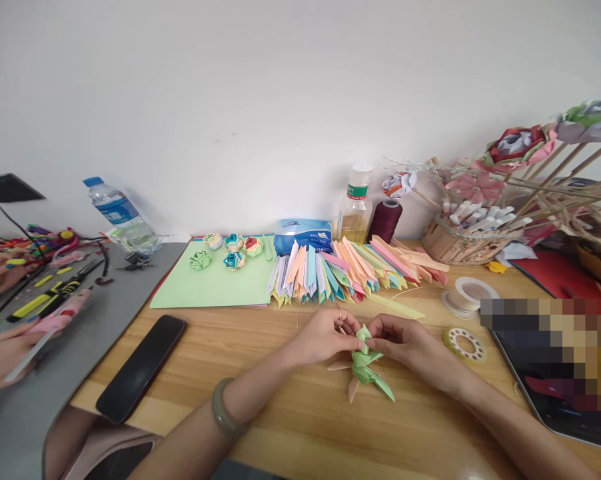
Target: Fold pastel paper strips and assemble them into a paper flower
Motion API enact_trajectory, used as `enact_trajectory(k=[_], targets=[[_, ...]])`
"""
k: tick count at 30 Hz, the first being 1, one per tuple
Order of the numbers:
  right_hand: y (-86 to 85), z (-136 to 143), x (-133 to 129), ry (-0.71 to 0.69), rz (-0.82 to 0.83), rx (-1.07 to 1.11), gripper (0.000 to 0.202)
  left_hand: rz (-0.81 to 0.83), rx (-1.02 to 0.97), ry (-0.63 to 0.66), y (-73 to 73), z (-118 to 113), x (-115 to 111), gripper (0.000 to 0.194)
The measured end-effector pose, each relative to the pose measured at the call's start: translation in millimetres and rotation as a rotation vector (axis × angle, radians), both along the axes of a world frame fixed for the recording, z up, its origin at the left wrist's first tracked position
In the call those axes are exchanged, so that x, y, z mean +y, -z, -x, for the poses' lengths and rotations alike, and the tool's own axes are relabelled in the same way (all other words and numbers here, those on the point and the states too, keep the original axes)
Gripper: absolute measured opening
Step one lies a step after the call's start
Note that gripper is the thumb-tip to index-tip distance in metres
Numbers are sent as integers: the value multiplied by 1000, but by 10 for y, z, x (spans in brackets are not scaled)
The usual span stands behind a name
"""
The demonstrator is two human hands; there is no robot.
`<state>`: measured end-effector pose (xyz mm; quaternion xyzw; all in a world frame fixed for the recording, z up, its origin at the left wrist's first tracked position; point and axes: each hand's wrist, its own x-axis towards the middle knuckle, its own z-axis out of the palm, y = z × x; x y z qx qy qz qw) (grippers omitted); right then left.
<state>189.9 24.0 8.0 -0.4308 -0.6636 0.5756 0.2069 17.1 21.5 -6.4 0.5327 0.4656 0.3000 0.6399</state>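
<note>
A folded paper piece [364,368], light green with peach points sticking out on its left and below, is held over the wooden table. My left hand [333,337], with a ring on one finger, pinches its top from the left. From the right, my right hand [399,340] grips the same top part, its fingertips close to the left ones. Behind both hands lies a row of folded paper strips [313,272] in many colours. Small folded paper flowers [234,260] rest on a light green paper sheet [210,287] further left.
A black phone [141,369] lies left; a thread spool [470,297], tape roll [465,344] and tablet [535,387] lie right. Bottles [355,207] and a basket [458,243] stand behind. Another person's hands [10,353] work at the far left.
</note>
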Motion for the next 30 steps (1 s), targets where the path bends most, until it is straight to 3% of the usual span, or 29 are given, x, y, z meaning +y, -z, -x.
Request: enact_trajectory(k=[14,23,30], targets=[[28,-12,-7,-12,-3,0,24,-22,49,9,-6,-10,-25,14],[31,10,-17,-8,-40,-40,18,-128,77,21,-58,-9,-61,7],[13,18,-36,-1,-14,44,13,-102,28,-23,-48,17,-13,16]])
